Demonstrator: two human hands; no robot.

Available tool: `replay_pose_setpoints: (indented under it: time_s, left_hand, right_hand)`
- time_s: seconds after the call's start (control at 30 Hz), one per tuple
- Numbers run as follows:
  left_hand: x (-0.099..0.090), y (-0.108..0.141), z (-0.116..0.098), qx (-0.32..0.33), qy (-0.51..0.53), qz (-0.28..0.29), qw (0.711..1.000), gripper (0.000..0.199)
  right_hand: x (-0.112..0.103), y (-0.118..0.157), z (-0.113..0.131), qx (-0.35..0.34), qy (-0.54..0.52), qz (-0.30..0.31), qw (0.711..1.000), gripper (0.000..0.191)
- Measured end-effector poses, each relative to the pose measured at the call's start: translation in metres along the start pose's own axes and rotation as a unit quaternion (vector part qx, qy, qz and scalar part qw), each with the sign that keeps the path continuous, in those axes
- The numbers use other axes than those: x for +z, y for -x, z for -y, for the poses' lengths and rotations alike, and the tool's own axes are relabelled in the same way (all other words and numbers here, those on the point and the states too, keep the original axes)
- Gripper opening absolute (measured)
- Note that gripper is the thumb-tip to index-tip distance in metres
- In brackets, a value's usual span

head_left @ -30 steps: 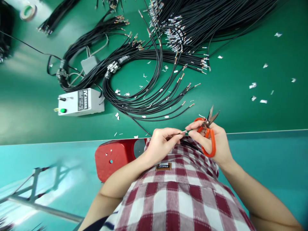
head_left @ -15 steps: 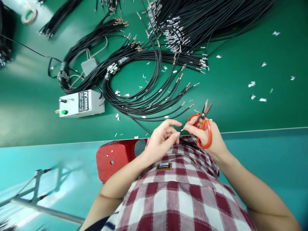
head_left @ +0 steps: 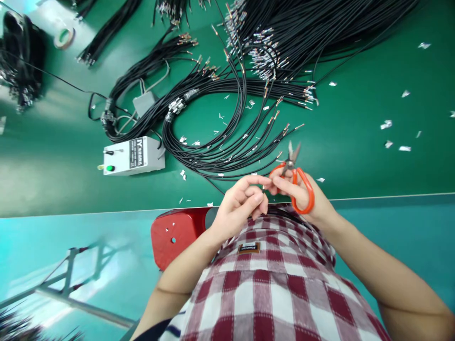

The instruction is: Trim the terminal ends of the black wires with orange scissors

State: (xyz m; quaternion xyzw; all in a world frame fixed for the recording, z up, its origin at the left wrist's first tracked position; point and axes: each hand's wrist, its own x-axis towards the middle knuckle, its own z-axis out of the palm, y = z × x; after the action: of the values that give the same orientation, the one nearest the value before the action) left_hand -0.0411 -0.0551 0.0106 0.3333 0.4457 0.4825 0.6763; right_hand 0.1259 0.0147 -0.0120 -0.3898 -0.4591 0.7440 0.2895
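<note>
Near the table's front edge, my left hand [head_left: 241, 201] pinches the end of a black cable [head_left: 263, 188] between thumb and fingers. Orange-handled scissors [head_left: 306, 192] hang on the fingers of my right hand [head_left: 296, 189], their blades pointing away from me and slightly apart. The right thumb and fingertip come together right beside the cable end, close to the left index finger. Whether they grip the cable's wires cannot be made out. Just beyond my hands, a looped bundle of black cables [head_left: 202, 158] fans out its stripped ends.
A white box with a green button [head_left: 137, 156] stands left of the bundle. More black cables [head_left: 320, 33] lie at the back. White scraps [head_left: 386, 124] dot the green table [head_left: 355, 161]. A tape roll [head_left: 64, 38] lies far left; a red stool [head_left: 174, 237] is below the edge.
My right hand has moved left, closer to my left hand, bringing the scissors with it. The scissor blades look closer together. The whole view has shifted slightly.
</note>
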Motion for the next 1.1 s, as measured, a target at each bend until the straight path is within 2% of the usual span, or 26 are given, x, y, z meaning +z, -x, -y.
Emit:
replay_pose_setpoints:
  time_s: [0.03,0.07,0.1,0.17,0.23,0.27,0.33,0.43,0.53,0.93,1.1]
  left_hand:
    - [0.0,0.0,0.0,0.001,0.007,-0.006,1.0,0.032]
    - [0.0,-0.001,0.0,0.002,0.013,-0.012,1.0,0.033]
    - [-0.001,-0.001,0.0,0.001,0.017,-0.016,1.0,0.033]
    - [-0.001,-0.002,-0.001,0.001,0.028,-0.021,0.999,0.034]
    - [-0.001,-0.003,-0.001,0.002,0.04,-0.022,0.999,0.033]
    - [-0.001,-0.003,-0.002,0.002,0.045,-0.024,0.999,0.033]
    - [-0.001,-0.003,-0.003,0.004,0.051,-0.03,0.998,0.032]
    - [0.0,-0.002,-0.005,0.003,0.055,-0.039,0.998,0.034]
    - [0.0,-0.002,-0.005,0.002,0.058,-0.045,0.997,0.036]
    - [-0.005,-0.001,0.0,0.013,0.071,-0.026,0.997,0.034]
    - [-0.005,0.001,-0.001,0.011,0.076,-0.03,0.997,0.034]
  right_hand:
    - [-0.003,0.004,0.004,-0.053,0.103,-0.032,0.993,0.026]
    - [-0.007,0.007,0.007,-0.103,0.21,-0.062,0.97,0.028]
    - [-0.01,0.011,0.01,-0.15,0.32,-0.082,0.932,0.031]
    - [-0.015,0.016,0.014,-0.229,0.502,-0.108,0.827,0.036]
    - [-0.016,0.018,0.015,-0.279,0.611,-0.116,0.731,0.04]
    - [-0.016,0.018,0.015,-0.293,0.641,-0.116,0.7,0.041]
    - [-0.013,0.018,0.014,-0.306,0.673,-0.111,0.665,0.042]
    - [-0.01,0.016,0.013,-0.308,0.696,-0.111,0.639,0.045]
    - [-0.008,0.017,0.015,-0.305,0.708,-0.108,0.627,0.046]
    - [-0.008,0.021,0.028,-0.285,0.704,-0.047,0.649,0.046]
    - [-0.006,0.022,0.03,-0.303,0.737,-0.06,0.601,0.046]
